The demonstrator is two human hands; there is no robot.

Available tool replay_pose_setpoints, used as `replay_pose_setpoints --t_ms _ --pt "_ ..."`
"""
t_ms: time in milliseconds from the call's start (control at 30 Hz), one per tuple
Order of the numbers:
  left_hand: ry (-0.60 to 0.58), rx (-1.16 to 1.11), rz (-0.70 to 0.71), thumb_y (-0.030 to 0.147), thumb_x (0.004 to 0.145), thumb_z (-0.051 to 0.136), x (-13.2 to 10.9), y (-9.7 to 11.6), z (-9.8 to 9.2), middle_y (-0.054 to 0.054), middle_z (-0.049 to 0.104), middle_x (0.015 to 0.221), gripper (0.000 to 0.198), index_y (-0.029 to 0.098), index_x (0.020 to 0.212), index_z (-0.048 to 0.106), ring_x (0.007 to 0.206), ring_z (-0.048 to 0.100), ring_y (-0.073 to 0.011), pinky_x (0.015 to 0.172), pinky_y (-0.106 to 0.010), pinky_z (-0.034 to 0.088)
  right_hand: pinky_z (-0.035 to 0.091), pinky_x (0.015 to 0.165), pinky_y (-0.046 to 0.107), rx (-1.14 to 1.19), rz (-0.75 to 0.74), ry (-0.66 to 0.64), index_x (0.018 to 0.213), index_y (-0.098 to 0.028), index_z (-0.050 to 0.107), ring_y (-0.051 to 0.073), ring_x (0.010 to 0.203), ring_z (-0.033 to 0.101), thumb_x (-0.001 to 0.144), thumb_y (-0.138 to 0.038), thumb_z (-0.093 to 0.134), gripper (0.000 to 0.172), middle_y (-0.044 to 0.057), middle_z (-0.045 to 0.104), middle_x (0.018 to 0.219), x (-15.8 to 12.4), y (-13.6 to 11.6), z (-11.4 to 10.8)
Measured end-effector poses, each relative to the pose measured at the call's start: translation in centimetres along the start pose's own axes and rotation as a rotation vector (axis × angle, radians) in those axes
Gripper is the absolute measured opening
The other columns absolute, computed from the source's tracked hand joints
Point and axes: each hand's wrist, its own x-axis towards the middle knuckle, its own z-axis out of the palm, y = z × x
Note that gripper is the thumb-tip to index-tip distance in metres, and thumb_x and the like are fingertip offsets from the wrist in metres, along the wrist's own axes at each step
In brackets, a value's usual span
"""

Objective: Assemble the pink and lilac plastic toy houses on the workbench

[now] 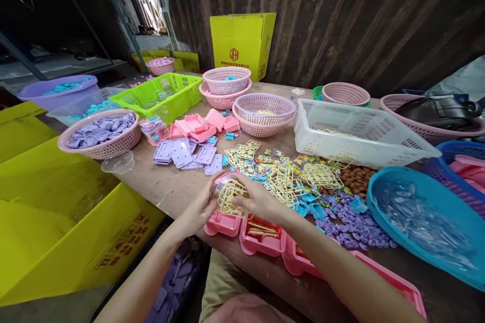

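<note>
Both my hands meet over the near edge of the wooden table [162, 181]. My left hand [202, 207] and my right hand [255, 199] are closed on the two sides of a cream plastic parts frame [230, 196], held just above the pink trays [261, 237] at the table's front. More cream frames [288, 181] lie in a heap just beyond my right hand. Purple flat pieces [189, 154] and pink lids [200, 126] lie further back on the left.
Pink baskets [263, 111], a white crate [359, 133], a green crate [162, 93] and a blue tub [424, 222] of clear parts ring the work area. Small purple parts [348, 222] are scattered at the right. Yellow cardboard [56, 212] lies to the left of the table.
</note>
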Motion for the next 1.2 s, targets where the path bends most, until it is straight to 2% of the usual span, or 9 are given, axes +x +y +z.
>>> replay_pose_setpoints --t_ms 67,200,333,433,600,733,900,1067,1200 --pt "0.099 0.032 -0.015 0.022 0.084 0.042 -0.6 -1.1 0.0 -0.011 0.052 0.121 0.061 0.018 0.141 0.02 0.113 0.049 -0.0203 0.102 -0.038 0.034 0.042 0.08 0.026 -0.074 0.031 -0.055 0.113 -0.015 0.049 0.016 0.091 0.058 0.078 -0.012 0.06 0.037 0.005 0.063 0.104 0.6 0.0 0.6" --pt "0.293 0.112 -0.053 0.022 0.081 0.042 -1.9 -4.7 0.1 -0.01 0.05 0.126 0.064 0.019 0.141 0.02 0.12 0.044 -0.0213 0.106 -0.044 0.027 0.043 0.075 0.026 -0.434 0.178 -0.153 0.1 -0.014 0.057 0.018 0.09 0.06 0.082 -0.022 0.058 0.02 0.007 0.065 0.098 2.0 0.0 2.0" --pt "0.267 0.096 -0.108 0.032 0.084 0.042 -3.1 -8.3 0.7 -0.012 0.032 0.145 0.066 0.017 0.143 0.014 0.135 0.027 -0.0224 0.113 -0.042 0.017 0.044 0.074 0.03 -0.565 0.202 -0.172 0.103 -0.011 0.058 0.024 0.093 0.061 0.08 -0.019 0.06 0.025 0.014 0.062 0.106 3.1 0.2 4.1" --pt "0.242 0.179 -0.125 0.032 0.083 0.044 -3.6 -9.8 1.2 -0.012 0.02 0.151 0.067 0.016 0.142 0.016 0.139 0.017 -0.0229 0.115 -0.04 0.011 0.045 0.075 0.031 -0.653 0.182 -0.161 0.11 -0.01 0.055 0.024 0.095 0.06 0.08 -0.011 0.057 0.03 0.016 0.058 0.112 3.4 0.3 5.9" --pt "0.223 0.213 -0.154 0.027 0.085 0.038 -3.8 -9.7 1.5 -0.011 0.015 0.153 0.065 0.016 0.143 0.011 0.141 0.01 -0.0213 0.115 -0.042 0.007 0.043 0.085 0.038 -0.79 0.131 -0.065 0.116 -0.01 0.051 0.027 0.108 0.051 0.086 -0.004 0.039 0.032 0.016 0.054 0.115 2.8 0.4 8.1" --pt "0.226 0.194 -0.14 0.026 0.086 0.036 -3.9 -9.2 1.7 -0.01 0.008 0.154 0.067 0.018 0.144 0.004 0.141 0.005 -0.0192 0.115 -0.041 0.004 0.043 0.084 0.036 -0.855 0.11 -0.009 0.114 -0.012 0.053 0.025 0.103 0.051 0.089 -0.008 0.036 0.03 0.014 0.055 0.112 2.1 1.4 8.8" --pt "0.238 0.194 -0.14 0.025 0.086 0.036 -3.7 -9.1 1.9 -0.01 0.003 0.154 0.069 0.018 0.145 0.0 0.141 0.006 -0.019 0.115 -0.042 0.005 0.042 0.082 0.037 -0.911 0.12 0.01 0.107 -0.011 0.057 0.026 0.101 0.05 0.088 -0.008 0.037 0.028 0.016 0.057 0.107 1.7 2.4 9.0" --pt "0.253 0.284 -0.097 0.019 0.084 0.036 -3.6 -8.7 2.0 -0.008 0.016 0.153 0.064 0.02 0.144 0.016 0.141 0.009 -0.02 0.115 -0.045 0.006 0.039 0.084 0.04 -0.942 0.129 -0.017 0.112 -0.009 0.056 0.027 0.103 0.048 0.087 -0.006 0.035 0.033 0.018 0.056 0.112 1.8 1.5 8.9" --pt "0.261 0.329 -0.114 0.015 0.08 0.036 -3.6 -8.7 2.1 -0.009 0.026 0.15 0.061 0.018 0.141 0.027 0.138 0.02 -0.0202 0.115 -0.045 0.012 0.039 0.084 0.042 -0.936 0.14 -0.059 0.115 -0.009 0.055 0.028 0.105 0.047 0.086 -0.006 0.035 0.035 0.017 0.055 0.116 1.8 1.2 9.0"
